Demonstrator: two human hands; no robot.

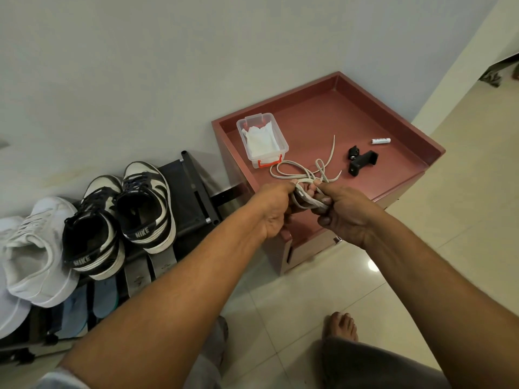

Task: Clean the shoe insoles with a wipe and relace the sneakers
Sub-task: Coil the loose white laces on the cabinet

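The off-white lace (306, 199) is bunched over the near edge of the counter (337, 116), loose loops trailing behind it. My left hand (273, 204) and right hand (345, 209) each pinch the tangle. Pulling hard could cinch a knot tighter, or drag the tails into the black clip (362, 161).

- A reddish-brown bench (323, 116) with a raised rim stands against the pale wall (168, 66).
- A small white battery (381, 141) lies on its side towards the bench's right rim.
- A black clip-like holder (363, 162) lies near the battery, a small black knob just beside it.
- A black shoe rack (193, 189) stands left of the bench.
- Blue sandals (105, 299) lie on the rack's lower shelf.
- Glossy cream floor tiles (438, 220).
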